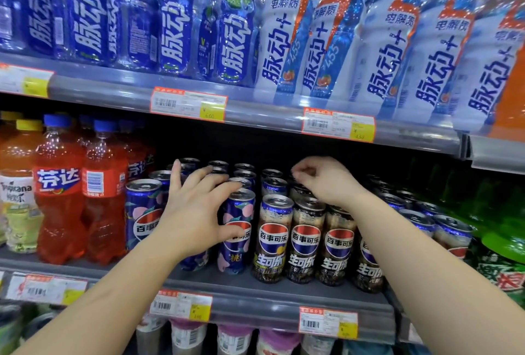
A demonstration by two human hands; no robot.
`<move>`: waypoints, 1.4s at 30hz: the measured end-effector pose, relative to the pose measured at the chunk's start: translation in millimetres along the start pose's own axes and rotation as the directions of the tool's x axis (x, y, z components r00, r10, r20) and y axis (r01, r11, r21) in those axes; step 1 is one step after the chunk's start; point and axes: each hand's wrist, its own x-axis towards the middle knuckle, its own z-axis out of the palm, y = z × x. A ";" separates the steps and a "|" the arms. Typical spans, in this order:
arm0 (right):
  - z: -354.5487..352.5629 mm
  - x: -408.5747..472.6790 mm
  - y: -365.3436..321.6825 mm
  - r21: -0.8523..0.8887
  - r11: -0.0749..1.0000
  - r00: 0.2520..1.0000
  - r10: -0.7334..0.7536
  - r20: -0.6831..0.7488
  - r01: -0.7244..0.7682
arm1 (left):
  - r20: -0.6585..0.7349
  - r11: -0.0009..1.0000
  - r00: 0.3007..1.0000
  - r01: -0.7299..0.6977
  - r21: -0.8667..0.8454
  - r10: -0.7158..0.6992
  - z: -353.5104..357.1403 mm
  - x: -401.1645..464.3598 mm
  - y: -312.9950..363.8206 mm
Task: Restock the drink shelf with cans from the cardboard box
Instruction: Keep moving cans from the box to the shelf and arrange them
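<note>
Slim Pepsi cans fill the middle shelf [255, 295]. Blue peach cans [237, 252] stand on the left and dark cola cans [305, 244] on the right, in several rows going back. My left hand [196, 209] lies spread over the blue cans. Its fingers reach across the can tops and its thumb lies on the front of a blue can. My right hand [326, 181] hovers over the tops of the dark cans behind the front row. Its fingers are curled downward, and I see no can in them. The cardboard box is out of view.
Red Fanta bottles [61, 201] and a Tropicana bottle [17, 201] stand left of the cans, with green bottles [502, 258] to the right. Blue and white drink bottles [287, 42] crowd the upper shelf. Price tags [328, 322] line the shelf edges, and more drinks sit below.
</note>
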 end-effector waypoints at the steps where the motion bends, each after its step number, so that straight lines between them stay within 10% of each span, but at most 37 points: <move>1: 2.4 5.9 1.2 -0.041 0.999 0.999 0.018 0.032 -0.017 | -0.013 1.000 1.000 -0.010 -0.014 0.010 0.6 1.4 3.4; 32: 19.0 29.6 14.3 0.029 0.992 0.962 -0.126 0.241 0.123 | 0.048 0.996 0.997 0.065 -0.065 -0.062 8.9 -0.1 19.6; 42: -8.5 26.0 55.4 -0.152 0.985 0.977 0.109 0.185 -0.082 | 0.001 0.994 1.000 0.030 -0.109 -0.030 9.8 -0.7 29.3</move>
